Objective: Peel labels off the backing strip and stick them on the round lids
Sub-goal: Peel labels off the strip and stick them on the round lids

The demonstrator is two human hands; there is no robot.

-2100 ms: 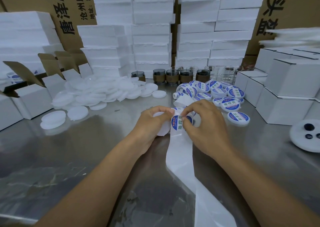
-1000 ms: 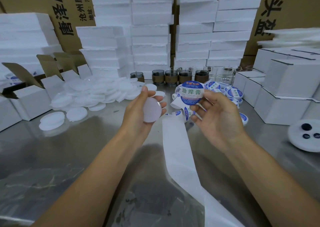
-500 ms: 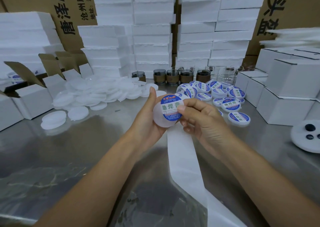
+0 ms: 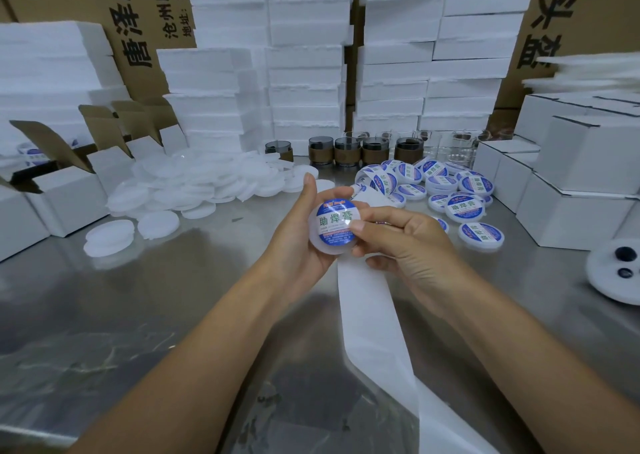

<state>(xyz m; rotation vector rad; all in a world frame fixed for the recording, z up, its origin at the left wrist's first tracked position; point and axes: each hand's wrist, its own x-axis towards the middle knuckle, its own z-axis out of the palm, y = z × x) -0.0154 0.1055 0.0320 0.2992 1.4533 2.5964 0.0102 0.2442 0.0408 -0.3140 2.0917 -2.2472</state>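
My left hand holds a white round lid upright above the steel table. A blue and white label lies flat on the lid's face. My right hand rests its thumb on the label's right edge, fingers curled beside the lid. The white backing strip trails from under my hands toward the near edge, and its far end with unpeeled labels curls behind the lid. Blank lids are heaped at the left. Labelled lids lie at the right.
White foam blocks and cardboard cartons are stacked at the back. Open small boxes stand left and closed white boxes right. Several glass jars line the back of the table. A white disc with dark knobs sits far right.
My right hand peeled a label off the strip, carried it to the blank lid in my left hand and laid it on. The thumb now presses at its edge.
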